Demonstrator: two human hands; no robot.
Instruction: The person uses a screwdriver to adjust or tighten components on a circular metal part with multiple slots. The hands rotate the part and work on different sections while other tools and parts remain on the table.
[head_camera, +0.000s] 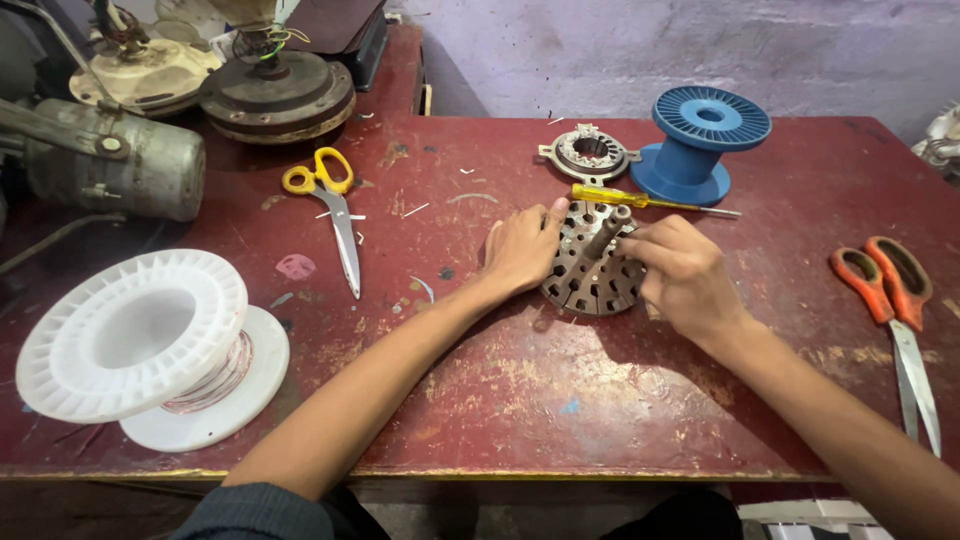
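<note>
A slotted round stator core with a short upright shaft lies flat near the middle of the red table, its axis pointing up. The left hand presses its left rim, fingers curled together on it; the right hand covers its right edge, fingertips pinched near the shaft. Both hands touch it. Behind the core lie a yellow-handled screwdriver and a blue spool. No labels are visible.

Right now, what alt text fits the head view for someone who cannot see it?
Both hands grip a round slotted metal core on a worn red table, left hand at its edge, right hand by its centre shaft. Around lie yellow scissors, orange scissors, a white spool and a blue spool.
</note>
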